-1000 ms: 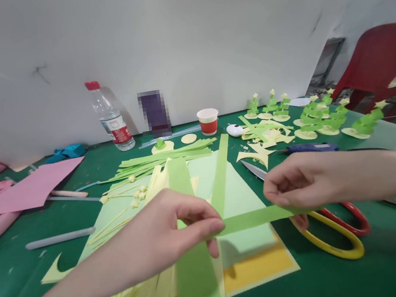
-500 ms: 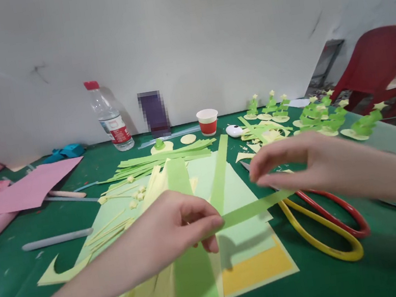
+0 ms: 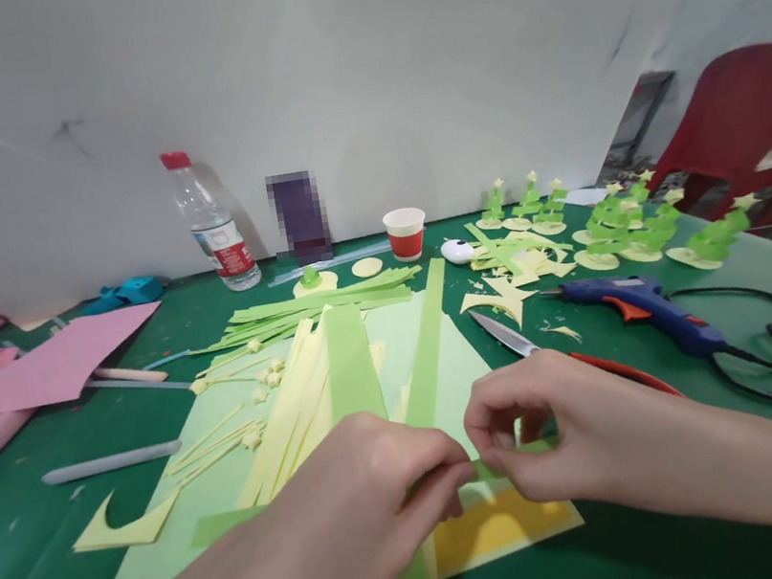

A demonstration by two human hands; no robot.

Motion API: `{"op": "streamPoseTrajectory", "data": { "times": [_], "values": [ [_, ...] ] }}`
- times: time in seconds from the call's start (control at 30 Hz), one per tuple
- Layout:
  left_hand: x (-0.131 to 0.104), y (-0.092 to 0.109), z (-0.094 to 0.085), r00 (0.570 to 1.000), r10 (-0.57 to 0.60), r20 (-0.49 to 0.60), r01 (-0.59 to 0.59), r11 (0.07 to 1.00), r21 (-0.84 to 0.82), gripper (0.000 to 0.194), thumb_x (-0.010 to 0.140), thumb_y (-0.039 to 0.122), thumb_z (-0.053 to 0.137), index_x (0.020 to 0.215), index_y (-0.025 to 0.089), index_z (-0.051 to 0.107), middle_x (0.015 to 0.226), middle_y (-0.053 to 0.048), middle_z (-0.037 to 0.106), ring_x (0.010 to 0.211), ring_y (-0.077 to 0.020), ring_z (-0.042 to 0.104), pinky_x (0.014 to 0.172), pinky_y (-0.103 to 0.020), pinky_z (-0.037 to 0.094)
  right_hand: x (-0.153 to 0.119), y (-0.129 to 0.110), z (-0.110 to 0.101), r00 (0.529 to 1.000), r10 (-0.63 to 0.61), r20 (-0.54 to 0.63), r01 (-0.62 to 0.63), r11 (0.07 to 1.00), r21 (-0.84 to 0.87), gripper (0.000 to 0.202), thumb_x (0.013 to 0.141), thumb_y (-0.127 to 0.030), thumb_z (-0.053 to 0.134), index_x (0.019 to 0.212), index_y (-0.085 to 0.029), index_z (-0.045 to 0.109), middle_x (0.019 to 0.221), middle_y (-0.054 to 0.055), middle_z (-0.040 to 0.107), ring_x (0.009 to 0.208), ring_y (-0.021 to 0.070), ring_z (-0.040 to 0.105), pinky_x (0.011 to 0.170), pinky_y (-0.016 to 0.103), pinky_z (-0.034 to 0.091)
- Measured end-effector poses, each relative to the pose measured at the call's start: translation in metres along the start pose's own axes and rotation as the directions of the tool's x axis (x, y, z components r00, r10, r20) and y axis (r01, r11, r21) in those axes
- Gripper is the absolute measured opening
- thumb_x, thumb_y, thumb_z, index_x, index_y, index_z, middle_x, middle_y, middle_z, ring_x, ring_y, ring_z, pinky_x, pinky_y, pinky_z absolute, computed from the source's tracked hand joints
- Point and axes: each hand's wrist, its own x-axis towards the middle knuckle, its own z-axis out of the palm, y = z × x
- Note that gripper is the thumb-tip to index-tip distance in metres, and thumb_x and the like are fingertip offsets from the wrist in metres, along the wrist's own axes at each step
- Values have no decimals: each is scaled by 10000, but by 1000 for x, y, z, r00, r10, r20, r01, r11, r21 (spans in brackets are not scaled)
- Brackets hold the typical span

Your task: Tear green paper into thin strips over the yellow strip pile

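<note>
A narrow green paper strip (image 3: 486, 470) runs sideways between my hands, its left end showing beyond my left wrist. My left hand (image 3: 414, 479) pinches it between thumb and fingers. Close beside, my right hand (image 3: 533, 427) has its thumb and fingertips closed on the strip too. Below them lie pale green sheets (image 3: 466, 365), a wide green strip (image 3: 351, 362) and a second green strip (image 3: 431, 350) set at a slant. Pale yellow strips (image 3: 292, 391) are spread to the left. Scissors (image 3: 505, 335) with a red handle are partly covered by my right hand.
A blue glue gun (image 3: 650, 308) with a black cord lies at right. Several green paper plants with stars (image 3: 626, 220) stand behind it. Along the wall are a water bottle (image 3: 222, 236) and a paper cup (image 3: 406, 236). Pink paper (image 3: 70, 361) lies at left.
My right hand has come down and left to the strip, beside my left hand, uncovering the glue gun. My left hand has shifted slightly lower and right.
</note>
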Motion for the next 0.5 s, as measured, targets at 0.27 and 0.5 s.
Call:
{"op": "streamPoseTrajectory", "data": {
  "times": [0.27,0.5],
  "values": [
    [5,-8,-29,994,-100,-35,100,995,0,277,845,291,465,662,193,648,606,50,676,479,-73,546,433,-160,337,-4,10,-51,960,214,179,-214,977,-21,127,692,-155,472,566,-176,472,517,-42,538,536,101,584,484,163,396],
    [5,-12,-49,951,-306,-35,299,946,-127,253,808,342,504,635,203,626,610,47,679,532,-101,578,455,-172,371,-8,27,-93,965,258,-46,-262,950,-169,212,736,-308,442,577,-183,504,515,-30,555,513,99,556,514,219,424]
  ]
}}
